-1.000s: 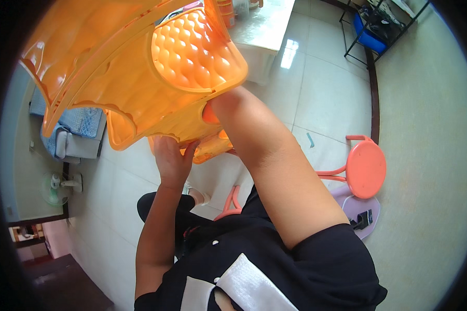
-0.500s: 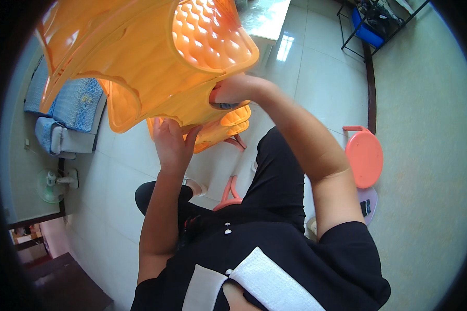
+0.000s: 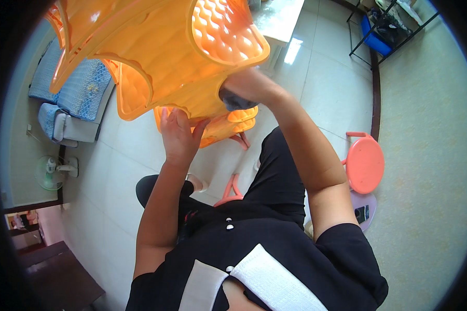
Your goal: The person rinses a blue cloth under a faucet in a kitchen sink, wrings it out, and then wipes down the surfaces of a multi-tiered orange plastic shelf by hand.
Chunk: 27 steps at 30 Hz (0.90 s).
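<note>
At the orange quilted plastic chair (image 3: pixel 158 67), more crumpled dark-grey cloth (image 3: pixel 237 101) showed under right hand (image 3: pixel 246 84), cloth work likely progressing; left hand (image 3: pixel 179 136) touched edge; couldn't tell either grip.

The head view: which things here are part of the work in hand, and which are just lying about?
In use:
Orange plastic chair, or what looks like one, held at its lower edge by the left hand
Dark grey cloth, in the right hand

Just about:
Coral round stool
Electric fan
Blue-covered sofa
Blue bin
</note>
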{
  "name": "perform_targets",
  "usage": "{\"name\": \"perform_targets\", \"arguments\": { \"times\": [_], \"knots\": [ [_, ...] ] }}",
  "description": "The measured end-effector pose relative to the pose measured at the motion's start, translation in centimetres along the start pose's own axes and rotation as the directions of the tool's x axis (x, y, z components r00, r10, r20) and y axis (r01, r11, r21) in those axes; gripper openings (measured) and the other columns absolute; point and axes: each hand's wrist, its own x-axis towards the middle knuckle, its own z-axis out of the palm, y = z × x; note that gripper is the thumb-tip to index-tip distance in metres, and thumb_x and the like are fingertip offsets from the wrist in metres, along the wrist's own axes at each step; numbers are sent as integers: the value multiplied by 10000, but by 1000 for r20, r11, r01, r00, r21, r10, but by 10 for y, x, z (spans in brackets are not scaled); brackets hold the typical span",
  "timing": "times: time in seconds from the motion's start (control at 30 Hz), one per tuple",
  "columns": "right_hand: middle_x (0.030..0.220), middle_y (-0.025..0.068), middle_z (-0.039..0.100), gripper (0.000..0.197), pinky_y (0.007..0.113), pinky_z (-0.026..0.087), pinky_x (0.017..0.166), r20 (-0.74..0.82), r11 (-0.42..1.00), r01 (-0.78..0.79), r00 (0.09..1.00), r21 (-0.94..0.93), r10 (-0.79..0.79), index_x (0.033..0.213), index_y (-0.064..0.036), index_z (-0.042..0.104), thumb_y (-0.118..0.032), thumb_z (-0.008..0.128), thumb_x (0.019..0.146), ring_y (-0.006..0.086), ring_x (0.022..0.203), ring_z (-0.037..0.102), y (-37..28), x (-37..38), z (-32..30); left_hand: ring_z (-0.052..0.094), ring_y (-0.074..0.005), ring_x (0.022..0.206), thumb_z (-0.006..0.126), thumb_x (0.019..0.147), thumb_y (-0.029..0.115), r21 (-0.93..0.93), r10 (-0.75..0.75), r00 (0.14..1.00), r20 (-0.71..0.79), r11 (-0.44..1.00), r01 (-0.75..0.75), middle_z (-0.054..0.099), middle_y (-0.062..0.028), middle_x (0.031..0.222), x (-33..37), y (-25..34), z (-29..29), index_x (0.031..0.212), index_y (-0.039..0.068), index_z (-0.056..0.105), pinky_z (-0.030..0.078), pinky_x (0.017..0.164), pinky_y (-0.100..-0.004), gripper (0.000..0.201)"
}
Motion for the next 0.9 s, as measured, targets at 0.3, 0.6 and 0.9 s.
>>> {"name": "perform_targets", "arguments": {
  "times": [0.3,0.6,0.9],
  "knots": [
    [781,89,621,132,370,451,745,70,938,145,989,-314,-130,727,-80,612,-167,535,790,278,715,574,16,-27,-35,535,-362,751,709,749,200,-10,-41,998,45,999,42,546,-150,794,-1,0,2,897,-4,415,345,913,-556,387],
    [925,73,556,181,368,489,720,-209,883,-166,975,-439,79,842,-90,626,-254,600,770,290,933,489,-20,-61,-7,473,-352,641,709,755,206,4,14,1000,-2,1000,-14,474,-121,668,-7,-4,1,797,6,393,362,892,-541,377],
    [1014,58,532,157,376,488,675,-391,598,-361,917,-716,85,937,-168,599,-196,555,789,272,949,503,-11,-22,6,474,-369,653,709,757,219,18,18,1000,-12,1000,-17,492,-141,676,-2,-4,2,785,7,397,379,845,-528,379]
  ]
}}
